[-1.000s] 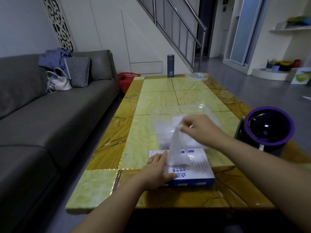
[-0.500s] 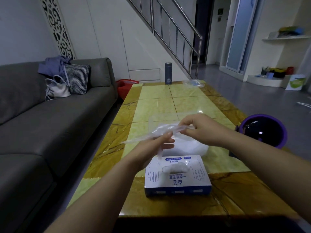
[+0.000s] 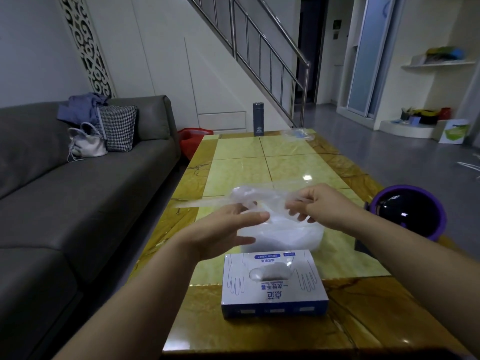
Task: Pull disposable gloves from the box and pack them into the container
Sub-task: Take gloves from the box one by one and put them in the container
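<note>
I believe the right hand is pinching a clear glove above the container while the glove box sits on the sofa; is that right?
Not quite: the glove box sits on the table, just nearer than the container, not on the sofa; the head view shows it. The right hand does pinch a clear glove above the container.
</note>
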{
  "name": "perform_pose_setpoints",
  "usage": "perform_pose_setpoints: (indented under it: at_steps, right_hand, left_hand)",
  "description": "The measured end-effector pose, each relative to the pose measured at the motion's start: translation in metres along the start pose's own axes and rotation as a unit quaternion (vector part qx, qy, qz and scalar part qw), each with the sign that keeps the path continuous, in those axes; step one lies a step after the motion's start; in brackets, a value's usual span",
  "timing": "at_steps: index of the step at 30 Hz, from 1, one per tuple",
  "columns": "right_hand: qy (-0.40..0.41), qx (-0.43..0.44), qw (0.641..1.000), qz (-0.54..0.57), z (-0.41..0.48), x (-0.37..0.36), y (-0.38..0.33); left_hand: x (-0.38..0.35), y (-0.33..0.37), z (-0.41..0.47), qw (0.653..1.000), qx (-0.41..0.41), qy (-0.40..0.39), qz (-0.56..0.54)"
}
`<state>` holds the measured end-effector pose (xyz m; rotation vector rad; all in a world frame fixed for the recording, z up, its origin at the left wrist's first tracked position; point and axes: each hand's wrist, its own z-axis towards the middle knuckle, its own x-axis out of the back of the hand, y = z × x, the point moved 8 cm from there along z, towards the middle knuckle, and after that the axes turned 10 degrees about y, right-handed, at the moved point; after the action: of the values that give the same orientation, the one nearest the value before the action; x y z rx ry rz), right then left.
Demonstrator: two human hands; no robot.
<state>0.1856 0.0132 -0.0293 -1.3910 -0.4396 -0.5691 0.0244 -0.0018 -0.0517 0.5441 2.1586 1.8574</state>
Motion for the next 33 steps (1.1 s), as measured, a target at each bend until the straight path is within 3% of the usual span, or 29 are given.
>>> perform_pose_setpoints:
  at_steps: [2,6,8,10,12,15,17,20,24,28,33]
  right_hand:
    - [-0.017,0.009,0.999,-0.043,0.002,0.000,-0.001]
    - [-0.064,0.028,0.997,-0.024,-0.002,-0.003,-0.015]
    - [-0.092,0.037,0.995,-0.018,-0.004,-0.007,-0.021]
    - [-0.125,0.014,0.989,0.078,-0.006,-0.012,-0.024]
    - [-0.126,-0.046,0.956,0.263,-0.005,-0.014,-0.025]
    - [-0.028,-0.119,0.869,0.479,0.001,-0.009,-0.015]
    - [0.030,-0.129,0.843,0.521,0.001,-0.006,-0.007]
    - [0.059,-0.087,0.867,0.488,-0.005,-0.002,-0.010]
    - [0.086,0.012,0.931,0.356,-0.008,0.004,-0.027]
    - [0.093,0.077,0.955,0.272,-0.008,0.000,-0.039]
    - [0.058,0.097,0.981,0.159,-0.007,-0.008,-0.049]
  left_hand:
    - [0.006,0.006,0.000,0.999,-0.015,0.019,-0.030]
    - [0.037,0.009,0.013,0.978,-0.018,0.178,-0.107]
    - [0.042,0.012,0.018,0.977,-0.044,0.188,-0.091]
    - [0.045,0.017,0.020,0.971,-0.076,0.204,-0.101]
    - [0.051,0.022,0.021,0.957,-0.098,0.236,-0.138]
    - [0.060,0.024,0.024,0.931,-0.105,0.295,-0.190]
    - [0.068,0.022,0.024,0.916,-0.110,0.352,-0.160]
    - [0.076,0.025,0.023,0.896,-0.125,0.422,-0.062]
    - [0.083,0.026,0.020,0.880,-0.122,0.458,-0.002]
    - [0.084,0.024,0.023,0.874,-0.126,0.469,-0.001]
    - [0.080,0.043,0.023,0.866,-0.203,0.457,-0.010]
